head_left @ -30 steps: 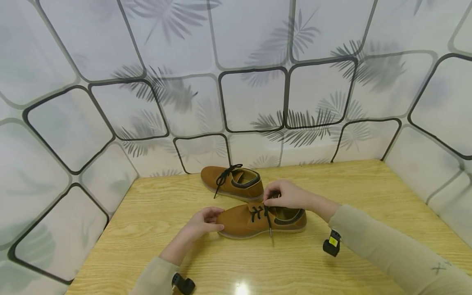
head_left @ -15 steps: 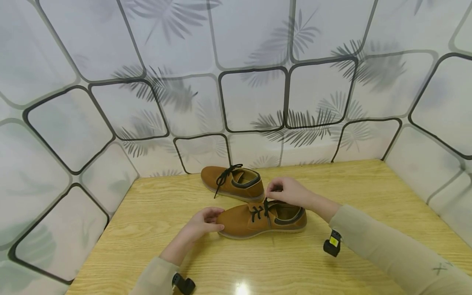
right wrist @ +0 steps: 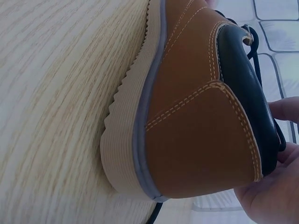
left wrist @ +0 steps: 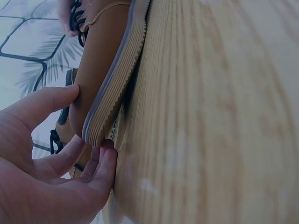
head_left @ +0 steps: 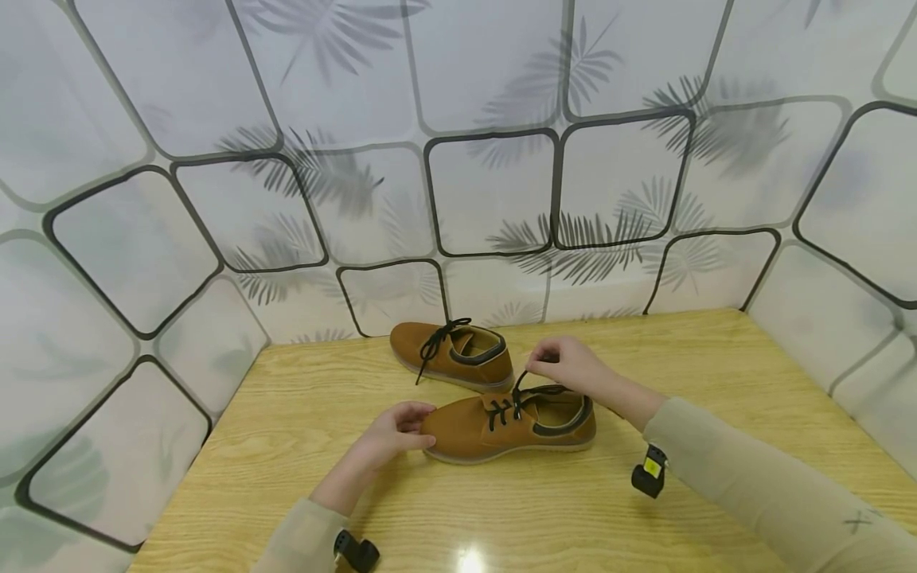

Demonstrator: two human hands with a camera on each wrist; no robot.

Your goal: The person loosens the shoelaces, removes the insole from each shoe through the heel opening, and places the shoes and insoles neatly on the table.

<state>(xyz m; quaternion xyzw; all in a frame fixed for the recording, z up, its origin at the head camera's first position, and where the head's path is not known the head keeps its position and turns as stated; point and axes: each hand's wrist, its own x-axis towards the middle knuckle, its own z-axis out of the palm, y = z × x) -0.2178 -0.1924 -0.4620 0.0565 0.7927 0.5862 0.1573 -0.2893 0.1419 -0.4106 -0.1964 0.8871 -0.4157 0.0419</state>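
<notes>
A brown lace-up shoe lies on the table, toe to the left. My left hand holds its toe; in the left wrist view the thumb touches the upper and the other fingers bend round the sole's front edge. Above the tongue, my right hand pinches a black shoelace, which runs taut down to the top eyelets. Another stretch of lace crosses back over the shoe's opening under this hand. From the right wrist camera the shoe's heel covers part of the right hand.
Behind the held shoe sits a second brown shoe, its black lace tied in a bow. The wood-grain table meets a patterned wall covering at the back and sides.
My right hand has risen and shifted right, drawing the lace up. The lace end that hung over the shoe's near side has gone from there. My left hand has stayed at the toe.
</notes>
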